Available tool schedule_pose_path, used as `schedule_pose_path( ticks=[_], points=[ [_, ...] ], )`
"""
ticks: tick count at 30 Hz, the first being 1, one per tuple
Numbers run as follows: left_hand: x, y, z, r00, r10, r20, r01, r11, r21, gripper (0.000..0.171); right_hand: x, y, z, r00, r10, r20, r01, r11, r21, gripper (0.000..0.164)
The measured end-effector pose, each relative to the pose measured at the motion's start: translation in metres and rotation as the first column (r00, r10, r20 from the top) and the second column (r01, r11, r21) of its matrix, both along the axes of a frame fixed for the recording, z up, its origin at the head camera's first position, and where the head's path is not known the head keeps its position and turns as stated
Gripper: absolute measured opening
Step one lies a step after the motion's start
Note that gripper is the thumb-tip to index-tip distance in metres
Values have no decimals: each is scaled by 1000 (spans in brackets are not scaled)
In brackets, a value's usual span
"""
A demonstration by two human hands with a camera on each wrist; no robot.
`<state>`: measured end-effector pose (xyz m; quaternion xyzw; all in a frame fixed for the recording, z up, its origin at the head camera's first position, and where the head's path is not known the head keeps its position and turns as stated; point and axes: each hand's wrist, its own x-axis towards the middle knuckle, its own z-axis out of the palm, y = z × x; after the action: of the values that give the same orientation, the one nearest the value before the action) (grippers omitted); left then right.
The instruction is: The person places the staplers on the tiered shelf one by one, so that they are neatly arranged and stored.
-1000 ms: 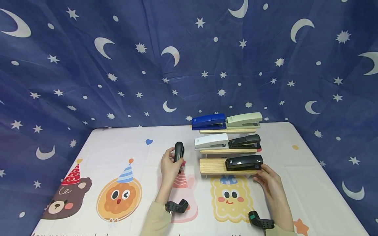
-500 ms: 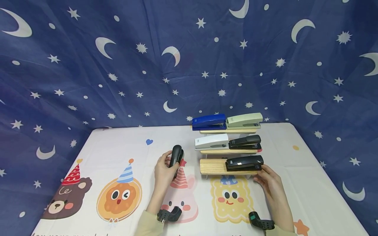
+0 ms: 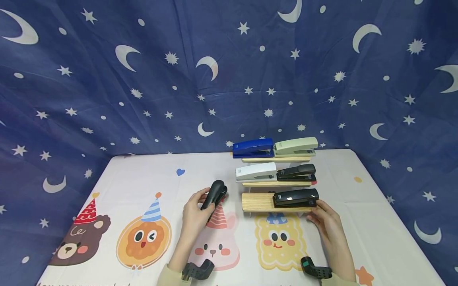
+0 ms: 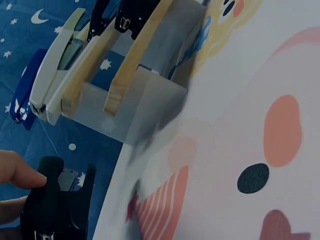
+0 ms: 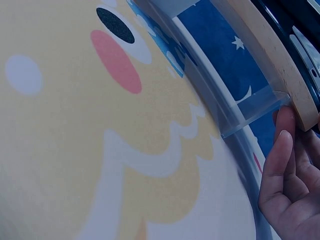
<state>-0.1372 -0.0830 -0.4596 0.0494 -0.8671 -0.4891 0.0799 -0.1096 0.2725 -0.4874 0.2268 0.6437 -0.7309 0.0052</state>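
Note:
My left hand [image 3: 195, 212] grips a black stapler [image 3: 214, 194] over the tablecloth, left of a three-tier rack with wooden boards [image 3: 257, 201]. In the left wrist view this stapler [image 4: 47, 205] has its end toward the camera, a fingertip on its side. My right hand [image 3: 325, 218] holds the right end of the rack's lowest board, fingers [image 5: 285, 120] at the wood beside the clear leg. A glossy black stapler [image 3: 296, 198] lies on that board's right half. The middle tier bears a white stapler [image 3: 255, 171] and a black one; the top bears blue and pale green staplers.
The rack stands on clear legs [image 5: 255, 115] on a white tablecloth [image 3: 150, 171] printed with cartoon figures. A dark blue curtain [image 3: 161, 79] with moons and stars hangs behind the table. Bare wood shows on the lowest board's left half.
My left hand has moved left and toward me with the black stapler, whose top now tilts to the right. My right hand stays at the rack's end.

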Motion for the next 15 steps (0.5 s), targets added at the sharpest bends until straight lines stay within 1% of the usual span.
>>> schedule_pose_path(
  ticks=[3,9,15],
  points=[
    [4,0,3,999,-22,-26,22,1000,-19,47,0,0,1,1000,5,15,-5,1000,12,37],
    [12,0,10,997,-62,-44,59,997,-54,47,-1,-1,2,1000,5,12,-5,1000,3,35],
    [19,0,15,991,-112,-69,104,989,-102,47,-1,0,1,1000,3,30,-2,1000,-7,40]
  ],
)
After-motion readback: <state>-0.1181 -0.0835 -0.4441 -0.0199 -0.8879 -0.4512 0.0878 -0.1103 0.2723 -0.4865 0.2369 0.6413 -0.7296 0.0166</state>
